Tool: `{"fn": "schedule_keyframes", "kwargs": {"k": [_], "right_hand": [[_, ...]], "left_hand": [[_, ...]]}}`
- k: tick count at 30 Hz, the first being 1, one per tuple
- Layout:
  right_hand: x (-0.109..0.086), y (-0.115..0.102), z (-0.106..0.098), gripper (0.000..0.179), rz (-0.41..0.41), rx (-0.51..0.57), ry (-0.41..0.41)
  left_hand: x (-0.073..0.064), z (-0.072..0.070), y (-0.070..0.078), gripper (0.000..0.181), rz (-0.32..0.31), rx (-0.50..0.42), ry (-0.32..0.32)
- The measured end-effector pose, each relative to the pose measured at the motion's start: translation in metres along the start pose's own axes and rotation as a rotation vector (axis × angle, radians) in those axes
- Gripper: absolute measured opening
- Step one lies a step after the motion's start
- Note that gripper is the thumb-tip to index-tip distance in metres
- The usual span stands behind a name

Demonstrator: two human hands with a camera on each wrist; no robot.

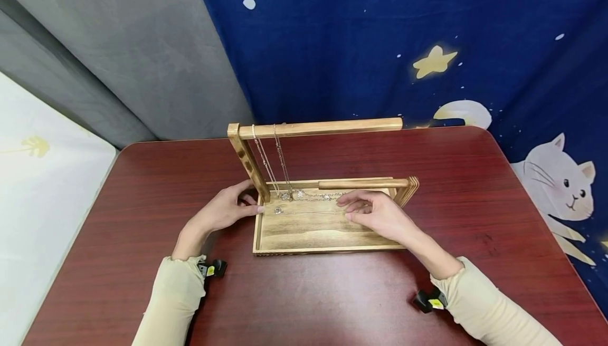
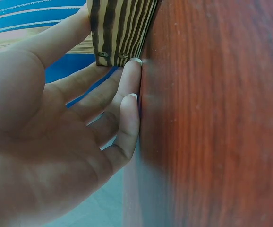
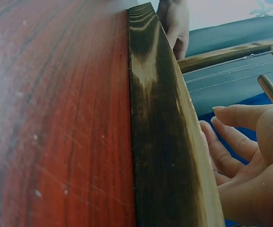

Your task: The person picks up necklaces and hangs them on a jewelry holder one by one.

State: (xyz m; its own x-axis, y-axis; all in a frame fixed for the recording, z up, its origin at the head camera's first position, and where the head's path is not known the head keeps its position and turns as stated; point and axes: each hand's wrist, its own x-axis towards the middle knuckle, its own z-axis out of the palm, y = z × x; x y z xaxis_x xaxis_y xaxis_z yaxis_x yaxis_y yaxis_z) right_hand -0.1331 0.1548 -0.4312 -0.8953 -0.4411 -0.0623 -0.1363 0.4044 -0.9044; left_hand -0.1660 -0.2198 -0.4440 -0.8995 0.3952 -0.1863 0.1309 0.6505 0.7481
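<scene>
In the head view, a light wooden jewellery stand with a shallow tray base point(image 1: 304, 235) sits at the middle of the frame on the dark red wooden table point(image 1: 304, 293). My left hand point(image 1: 227, 210) rests against the tray's left edge, by the foot of the slanted wooden post point(image 1: 248, 161), fingers relaxed and closed on nothing. My right hand point(image 1: 377, 213) hovers over the right half of the tray, fingers loosely curved, their tips at a thin silver chain with small charms point(image 1: 309, 196) lying along the tray's back edge; whether they pinch it I cannot tell. Two more silver chains point(image 1: 273, 159) hang from the upper wooden bar point(image 1: 318, 127), left of centre. In the left wrist view, my left hand point(image 2: 56, 142) fills the lower left, its straight fingertips point(image 2: 134, 71) touching the striped corner of the stand point(image 2: 120, 28) at the top of the frame. In the right wrist view, the tray's dark rim point(image 3: 162, 123) runs down the middle, and my right hand point(image 3: 250, 161) lies at lower right, fingers relaxed, gripping nothing visible.
</scene>
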Motion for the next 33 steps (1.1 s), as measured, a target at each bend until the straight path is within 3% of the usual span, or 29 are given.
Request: {"fn": "schedule_keyframes", "kwargs": {"k": [7,33], "right_hand": [[0.002,0.002,0.002,0.027,-0.032,0.016,0.006],[0.013,0.009,0.014,0.03,-0.019,-0.046,0.032]], "left_hand": [[-0.001,-0.001,0.001,0.069,0.009,0.014,0.014],[0.001,0.001,-0.002,0.073,-0.003,0.01,0.005]]}}
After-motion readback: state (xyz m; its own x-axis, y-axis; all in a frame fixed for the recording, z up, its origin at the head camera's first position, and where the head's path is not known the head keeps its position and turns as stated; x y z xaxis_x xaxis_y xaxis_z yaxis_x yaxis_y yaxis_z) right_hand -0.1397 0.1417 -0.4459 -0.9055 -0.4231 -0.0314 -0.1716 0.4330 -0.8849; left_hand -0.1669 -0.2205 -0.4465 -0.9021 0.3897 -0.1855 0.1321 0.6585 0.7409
